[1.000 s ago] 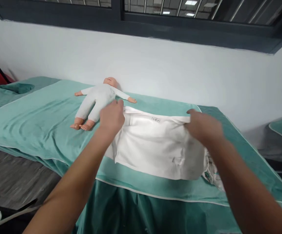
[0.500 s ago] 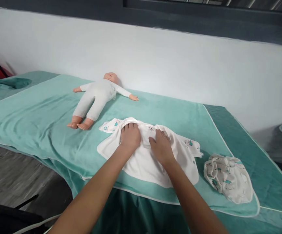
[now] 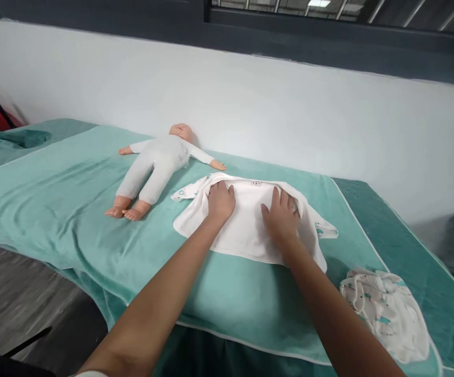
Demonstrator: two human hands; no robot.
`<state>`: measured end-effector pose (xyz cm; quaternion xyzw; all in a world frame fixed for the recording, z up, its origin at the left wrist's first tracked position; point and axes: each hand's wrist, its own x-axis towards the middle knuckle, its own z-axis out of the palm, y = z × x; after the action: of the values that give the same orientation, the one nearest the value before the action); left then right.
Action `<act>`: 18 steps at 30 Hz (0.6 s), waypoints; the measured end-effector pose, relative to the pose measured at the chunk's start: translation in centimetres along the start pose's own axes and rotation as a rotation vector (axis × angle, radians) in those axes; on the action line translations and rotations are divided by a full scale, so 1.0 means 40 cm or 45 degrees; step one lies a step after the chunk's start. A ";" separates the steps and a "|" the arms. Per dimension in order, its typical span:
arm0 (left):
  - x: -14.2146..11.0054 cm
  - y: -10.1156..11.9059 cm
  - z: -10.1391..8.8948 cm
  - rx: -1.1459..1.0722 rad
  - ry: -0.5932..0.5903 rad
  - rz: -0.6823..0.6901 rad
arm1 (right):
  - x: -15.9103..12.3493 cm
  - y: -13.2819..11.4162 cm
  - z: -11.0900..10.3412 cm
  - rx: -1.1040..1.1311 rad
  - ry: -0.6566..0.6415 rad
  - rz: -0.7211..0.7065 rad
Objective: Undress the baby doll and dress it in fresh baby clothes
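One left hand [image 3: 221, 203] (grip unclear) and one spread right hand [image 3: 282, 219], apparently gripping nothing, rest on one white garment [image 3: 246, 220] that uneven dragging could crumple.

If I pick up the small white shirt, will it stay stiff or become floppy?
Probably floppy: the white shirt shows soft folds beside the right hand. It looks thin, so it may feel light. The sleeves, lying out to both sides, would likely dangle.

Bare hands [image 3: 221, 203]; slender bare forearms [image 3: 167, 288], tapering toward bare wrists [image 3: 211, 224].
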<state>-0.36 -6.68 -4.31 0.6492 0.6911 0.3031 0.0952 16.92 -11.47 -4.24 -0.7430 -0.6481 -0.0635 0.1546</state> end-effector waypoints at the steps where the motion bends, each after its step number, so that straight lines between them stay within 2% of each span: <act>1: 0.014 -0.005 0.013 0.014 -0.009 0.013 | 0.019 0.008 0.013 0.015 0.014 -0.018; 6: 0.027 -0.029 0.060 0.053 -0.058 0.109 | 0.051 0.033 0.070 0.277 0.091 -0.189; 8: 0.013 -0.028 0.068 0.067 -0.067 0.158 | 0.040 0.035 0.075 0.436 0.144 -0.295; 10: -0.006 -0.027 0.071 0.059 -0.060 0.292 | 0.026 0.041 0.068 0.566 0.215 -0.347; 12: -0.024 -0.037 0.064 -0.014 -0.021 0.487 | 0.016 0.066 0.054 0.651 0.326 -0.319; 14: -0.037 -0.069 0.042 -0.137 0.090 0.592 | 0.012 0.117 0.036 0.659 0.473 -0.226; 16: -0.044 -0.123 0.005 -0.235 0.271 0.490 | 0.010 0.188 0.016 0.541 0.575 -0.101; 18: -0.047 -0.186 -0.037 -0.260 0.442 0.241 | 0.002 0.258 -0.005 0.352 0.546 0.077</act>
<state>-7.11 -8.72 -7.66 0.6363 0.5986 0.4865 0.0111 27.12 -12.60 -5.53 -0.7033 -0.5806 -0.1256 0.3904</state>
